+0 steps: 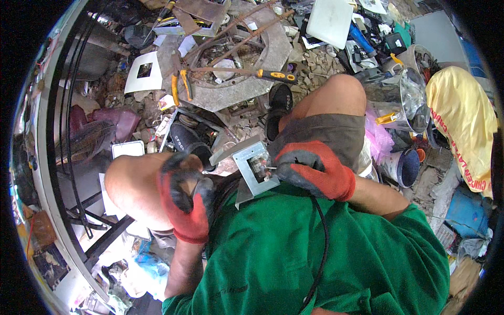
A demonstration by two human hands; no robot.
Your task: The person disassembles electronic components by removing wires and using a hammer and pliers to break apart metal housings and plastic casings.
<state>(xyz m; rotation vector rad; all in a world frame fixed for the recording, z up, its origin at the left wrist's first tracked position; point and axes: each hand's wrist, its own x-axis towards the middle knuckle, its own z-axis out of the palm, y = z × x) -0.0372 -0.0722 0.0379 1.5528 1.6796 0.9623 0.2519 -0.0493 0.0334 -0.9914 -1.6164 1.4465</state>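
Observation:
My right hand, in a red and grey glove, grips the edge of a small grey metal box with an open square front and small parts inside. My left hand, in the same kind of glove, is closed against my left knee; a black cable runs from near it across my green shirt. Whether the left hand holds the cable end is hidden by the fingers. The box sits between my two knees, just above my chest.
The floor ahead is covered in scrap: a curved grey metal plate, orange-handled pliers, a yellow-and-black handled tool, rusty rods, a white square frame. A clear plastic container and a yellow sack stand at the right.

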